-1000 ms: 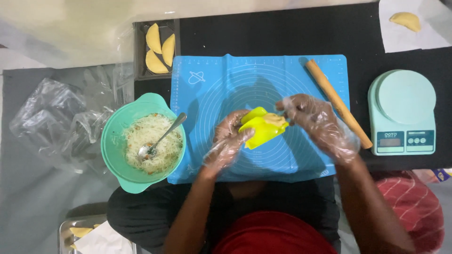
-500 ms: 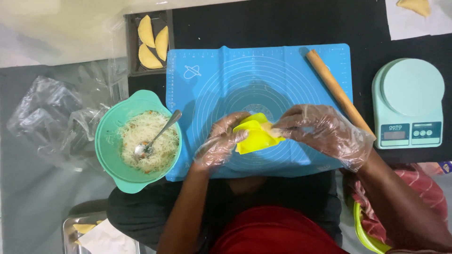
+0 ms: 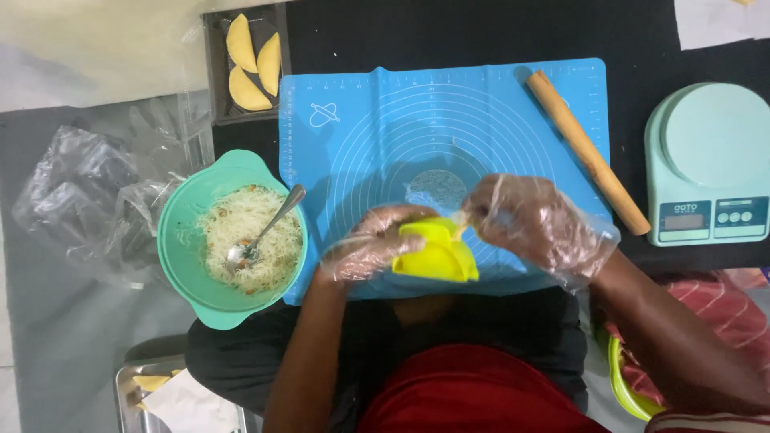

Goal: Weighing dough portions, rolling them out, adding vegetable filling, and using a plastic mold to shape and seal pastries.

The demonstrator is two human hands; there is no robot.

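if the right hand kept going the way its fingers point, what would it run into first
Probably the left hand: the right hand points leftward across the yellow folding mould both hold, so its fingertips already touch that; height is hard to judge.

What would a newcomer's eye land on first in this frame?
Probably the bright yellow folding mould, held at the near edge of the blue silicone mat by the gloved left hand and right hand. Next, the green bowl of noodle filling with a spoon, left of the mat.
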